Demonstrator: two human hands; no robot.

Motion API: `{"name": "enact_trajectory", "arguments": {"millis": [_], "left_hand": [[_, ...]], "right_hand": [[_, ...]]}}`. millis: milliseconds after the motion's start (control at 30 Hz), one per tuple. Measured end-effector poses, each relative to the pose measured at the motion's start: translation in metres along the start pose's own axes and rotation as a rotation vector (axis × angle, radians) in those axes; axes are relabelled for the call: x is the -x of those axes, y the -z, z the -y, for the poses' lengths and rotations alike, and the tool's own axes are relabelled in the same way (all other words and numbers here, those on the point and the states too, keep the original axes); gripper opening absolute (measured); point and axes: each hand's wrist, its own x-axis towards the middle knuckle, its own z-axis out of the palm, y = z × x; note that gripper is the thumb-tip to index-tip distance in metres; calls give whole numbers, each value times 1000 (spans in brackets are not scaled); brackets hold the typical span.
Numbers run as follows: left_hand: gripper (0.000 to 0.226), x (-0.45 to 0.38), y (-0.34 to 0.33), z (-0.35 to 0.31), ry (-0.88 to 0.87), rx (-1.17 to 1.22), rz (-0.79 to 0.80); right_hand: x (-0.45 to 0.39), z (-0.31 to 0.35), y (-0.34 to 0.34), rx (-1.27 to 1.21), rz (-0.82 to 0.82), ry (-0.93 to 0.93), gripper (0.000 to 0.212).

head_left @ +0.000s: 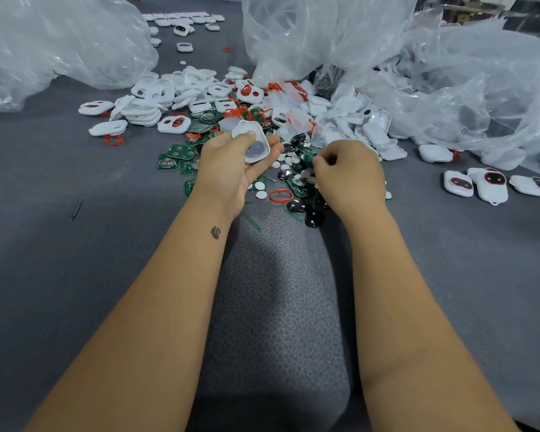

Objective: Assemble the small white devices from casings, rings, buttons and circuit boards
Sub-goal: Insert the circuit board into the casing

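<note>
The white casing [252,141] lies hollow side up in the curled left hand [231,169], thumb pressed on its near rim, just in front of the parts heap [250,104]. It is rounded, with a dark oval inside. To seat the next piece well, I would keep the casing level and steady. The right hand [349,179], beside the casing, pinches something green, probably a circuit board [308,158], from the heap's near edge.

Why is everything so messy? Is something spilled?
Yes. Casings, green boards, red rings and buttons lie jumbled in one heap spilling from torn plastic bags. Nothing looks broken.
</note>
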Motion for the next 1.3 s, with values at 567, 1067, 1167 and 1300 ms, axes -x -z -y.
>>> {"name": "enact_trajectory", "arguments": {"millis": [567,1067,1167,1300], "left_hand": [[11,1,-1,0,10,-27,-8],[11,0,-1,2,1,-24,-9],[11,-1,-1,2,1,-21,-8],[11,-2,0,2,-7,-17,-14]], "right_hand": [[-4,-3,6,-387,-110,-131,27],[5,6,6,93,226,185,19],[7,8,8,41,259,241,28],[9,11,10,-81,293,247,29]]}}
